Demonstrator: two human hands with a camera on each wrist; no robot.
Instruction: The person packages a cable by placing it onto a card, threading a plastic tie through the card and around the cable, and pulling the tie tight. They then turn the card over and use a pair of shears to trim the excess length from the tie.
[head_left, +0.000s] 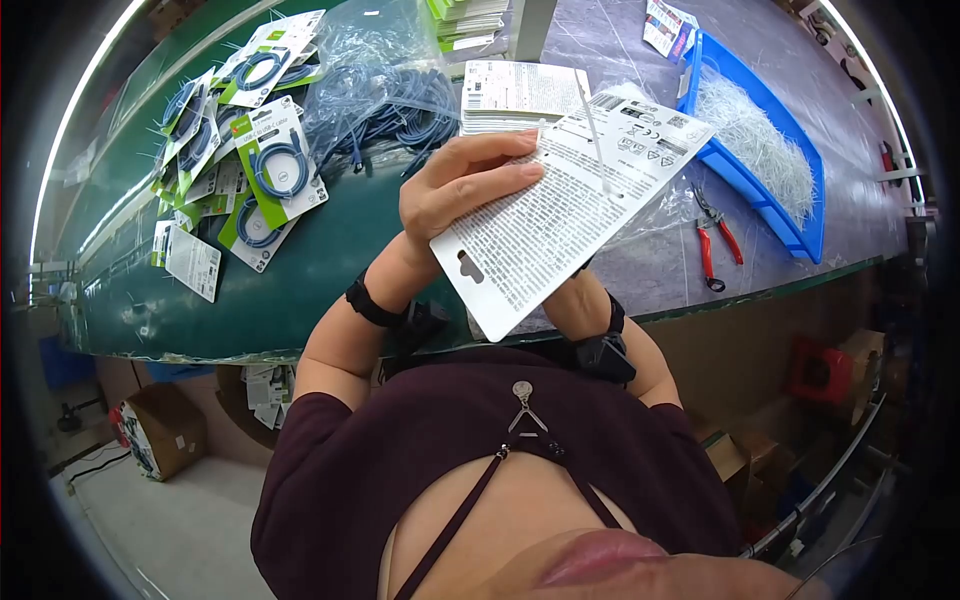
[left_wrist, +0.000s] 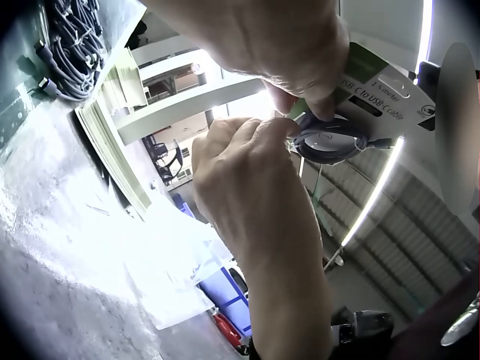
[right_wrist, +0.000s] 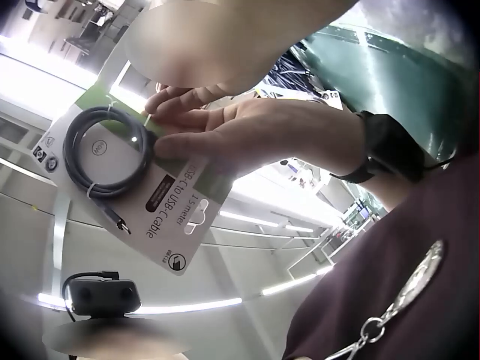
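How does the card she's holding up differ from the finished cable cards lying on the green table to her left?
The held card is lifted off the table in both hands, its printed white back turned to the head camera; the finished cards lie flat in a loose pile, green fronts up. The held card's coiled cable shows only in the wrist views; the pile's blue coils show plainly from above. Both have a hang hole and carry one coiled cable.

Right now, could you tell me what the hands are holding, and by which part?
Both hold one packaging card bearing a coiled cable. The left hand grips its upper side edge; the right hand pinches the front beside the coil.
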